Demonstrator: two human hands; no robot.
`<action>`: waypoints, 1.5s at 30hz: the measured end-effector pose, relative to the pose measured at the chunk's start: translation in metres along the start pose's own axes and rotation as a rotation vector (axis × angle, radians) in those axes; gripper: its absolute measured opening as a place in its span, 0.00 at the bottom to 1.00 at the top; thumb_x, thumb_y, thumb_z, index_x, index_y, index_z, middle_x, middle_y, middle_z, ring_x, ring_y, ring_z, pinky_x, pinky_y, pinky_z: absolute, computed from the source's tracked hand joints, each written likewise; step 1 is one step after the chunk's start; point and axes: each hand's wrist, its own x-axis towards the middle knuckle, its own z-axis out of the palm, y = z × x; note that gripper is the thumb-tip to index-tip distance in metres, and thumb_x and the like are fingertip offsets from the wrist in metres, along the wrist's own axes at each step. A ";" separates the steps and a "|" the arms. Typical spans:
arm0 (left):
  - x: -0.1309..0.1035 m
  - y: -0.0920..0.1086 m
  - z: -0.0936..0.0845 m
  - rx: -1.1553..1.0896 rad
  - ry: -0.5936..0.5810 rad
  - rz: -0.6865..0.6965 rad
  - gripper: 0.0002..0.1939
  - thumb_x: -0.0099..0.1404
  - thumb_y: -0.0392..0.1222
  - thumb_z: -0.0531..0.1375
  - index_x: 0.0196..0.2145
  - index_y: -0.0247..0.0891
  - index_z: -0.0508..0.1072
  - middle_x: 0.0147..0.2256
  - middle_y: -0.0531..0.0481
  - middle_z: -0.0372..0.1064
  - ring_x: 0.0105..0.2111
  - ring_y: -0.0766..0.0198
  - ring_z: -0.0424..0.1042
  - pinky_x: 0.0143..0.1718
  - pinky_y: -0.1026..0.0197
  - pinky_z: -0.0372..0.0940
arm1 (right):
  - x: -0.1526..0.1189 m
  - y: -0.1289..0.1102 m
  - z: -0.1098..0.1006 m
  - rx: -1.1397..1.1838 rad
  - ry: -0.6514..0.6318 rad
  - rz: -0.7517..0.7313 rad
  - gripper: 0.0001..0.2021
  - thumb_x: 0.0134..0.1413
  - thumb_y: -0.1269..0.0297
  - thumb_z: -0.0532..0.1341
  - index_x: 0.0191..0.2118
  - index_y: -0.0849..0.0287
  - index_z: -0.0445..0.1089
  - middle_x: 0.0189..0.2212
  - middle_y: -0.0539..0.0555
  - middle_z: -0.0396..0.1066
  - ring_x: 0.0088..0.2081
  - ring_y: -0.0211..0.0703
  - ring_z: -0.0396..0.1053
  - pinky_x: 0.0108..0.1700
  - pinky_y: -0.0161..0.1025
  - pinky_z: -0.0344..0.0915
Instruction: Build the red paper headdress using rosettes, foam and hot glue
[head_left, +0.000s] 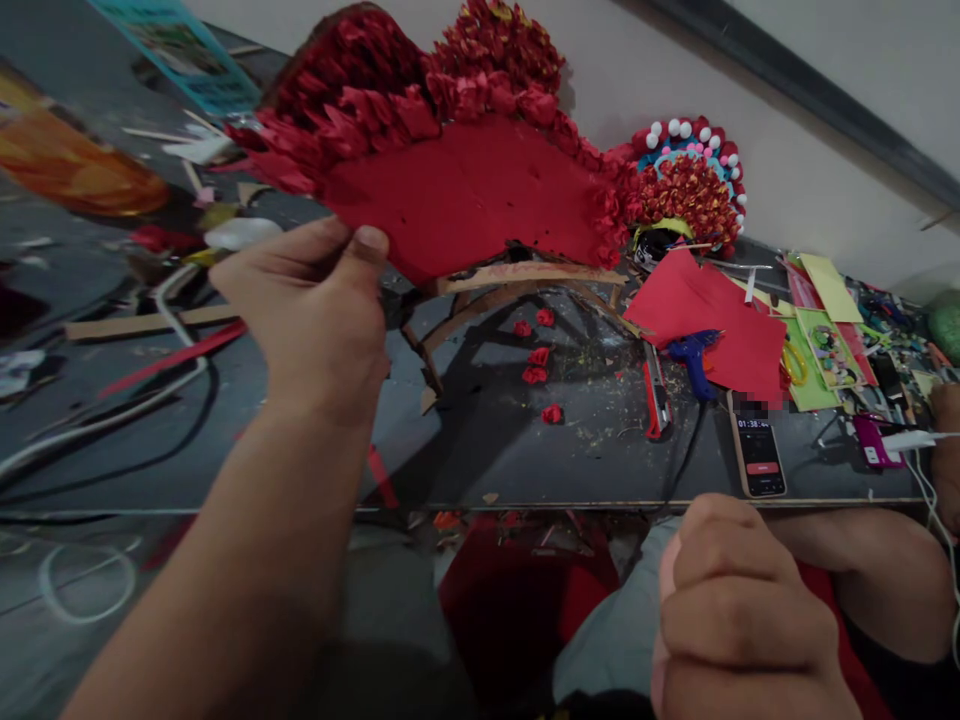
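My left hand (315, 310) pinches the lower left edge of a red panel (465, 200) between thumb and fingers. Rows of crumpled red paper flowers (375, 115) border the panel along its top and right side. Under it, a curved brown cardboard frame (510, 285) rests on the table. My right hand (742, 610) is closed in a fist near the table's front edge, close to the camera; anything inside it is hidden. Several small red paper flowers (535, 366) lie loose on the table in front of the panel.
To the right lie red paper sheets (720, 310), a blue glue gun (697, 360), a red utility knife (655, 395) and a phone (757, 450). A beaded red ornament (694, 185) leans on the wall. Far left stands an orange bottle (71, 150). A white cable (135, 405) crosses the left side.
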 end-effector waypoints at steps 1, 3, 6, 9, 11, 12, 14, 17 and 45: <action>0.000 -0.001 0.000 0.001 0.010 0.003 0.05 0.48 0.28 0.59 0.18 0.28 0.66 0.16 0.62 0.51 0.17 0.81 0.48 0.21 0.73 0.47 | -0.001 -0.001 -0.001 0.013 0.003 0.028 0.26 0.62 0.72 0.47 0.11 0.60 0.49 0.09 0.44 0.49 0.15 0.29 0.45 0.22 0.36 0.50; 0.001 -0.003 -0.001 0.022 0.038 0.000 0.05 0.48 0.28 0.60 0.18 0.28 0.66 0.17 0.61 0.52 0.18 0.81 0.50 0.22 0.73 0.46 | -0.003 -0.005 -0.004 0.018 -0.035 0.107 0.23 0.61 0.72 0.49 0.14 0.60 0.54 0.11 0.44 0.55 0.17 0.28 0.51 0.23 0.35 0.54; 0.003 -0.007 -0.003 0.062 0.056 -0.016 0.06 0.48 0.29 0.60 0.18 0.28 0.65 0.17 0.60 0.52 0.18 0.80 0.50 0.22 0.72 0.45 | -0.001 -0.005 -0.005 -0.026 -0.026 0.110 0.20 0.60 0.72 0.51 0.17 0.60 0.56 0.12 0.43 0.58 0.18 0.29 0.53 0.25 0.35 0.55; 0.004 -0.010 -0.003 0.051 0.080 -0.041 0.06 0.46 0.32 0.62 0.22 0.25 0.69 0.19 0.59 0.55 0.20 0.78 0.52 0.24 0.71 0.48 | 0.002 0.024 -0.001 -0.131 0.244 -0.080 0.22 0.64 0.62 0.48 0.17 0.58 0.54 0.11 0.44 0.54 0.17 0.31 0.51 0.23 0.36 0.50; 0.005 -0.009 -0.004 0.050 0.105 -0.040 0.10 0.46 0.36 0.65 0.23 0.25 0.70 0.20 0.58 0.57 0.22 0.77 0.54 0.24 0.70 0.48 | 0.002 0.063 -0.004 -0.305 0.388 -0.056 0.22 0.63 0.60 0.48 0.17 0.57 0.56 0.12 0.45 0.54 0.17 0.32 0.53 0.23 0.35 0.51; 0.004 -0.009 -0.004 0.064 0.122 -0.044 0.11 0.45 0.38 0.66 0.22 0.26 0.70 0.20 0.58 0.57 0.21 0.78 0.53 0.24 0.69 0.48 | 0.001 0.086 -0.009 -0.417 0.367 0.102 0.21 0.61 0.62 0.52 0.17 0.57 0.57 0.13 0.45 0.54 0.18 0.32 0.53 0.24 0.35 0.50; 0.004 -0.007 -0.004 0.104 0.154 -0.072 0.13 0.45 0.40 0.67 0.20 0.28 0.69 0.19 0.59 0.55 0.21 0.78 0.52 0.24 0.68 0.48 | -0.003 0.133 -0.022 -0.587 0.349 0.414 0.17 0.58 0.61 0.55 0.19 0.58 0.62 0.16 0.46 0.59 0.20 0.34 0.56 0.25 0.35 0.52; 0.002 -0.002 -0.005 0.130 0.098 -0.121 0.11 0.51 0.40 0.67 0.22 0.30 0.69 0.20 0.59 0.56 0.22 0.79 0.54 0.27 0.65 0.50 | -0.009 0.190 -0.040 -0.641 0.099 0.697 0.12 0.54 0.59 0.56 0.38 0.60 0.72 0.24 0.52 0.70 0.26 0.40 0.64 0.31 0.37 0.59; -0.002 0.010 -0.007 0.217 0.010 -0.144 0.09 0.61 0.35 0.63 0.28 0.28 0.68 0.23 0.58 0.62 0.36 0.65 0.73 0.22 0.71 0.47 | 0.013 0.219 -0.036 -0.263 0.141 0.714 0.13 0.51 0.59 0.60 0.38 0.61 0.75 0.33 0.57 0.77 0.34 0.43 0.72 0.41 0.41 0.66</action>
